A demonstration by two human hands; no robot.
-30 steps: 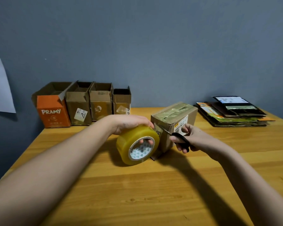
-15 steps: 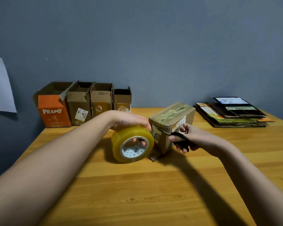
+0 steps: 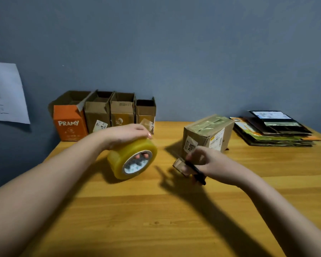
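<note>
One tape roll (image 3: 119, 160) hangs over the tabletop's (image 3: 156, 219) middle — the left hand (image 3: 126, 134) curls fingers (image 3: 137, 156) through its core. The right hand (image 3: 211, 162) grips one pair of scissors (image 3: 197, 172) before one taped box (image 3: 208, 132); four open boxes (image 3: 98, 115) line the far-left corner.

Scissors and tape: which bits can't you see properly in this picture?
All in the head view:
- The scissors are motion-blurred and half covered by the right hand. Whether the blades are open cannot be told.
- The left hand covers the top of the tape roll.
- The paper on the wall is cut off by the left edge, and its writing is blurred.
- The labels on the sealed box are too small to read.
</note>
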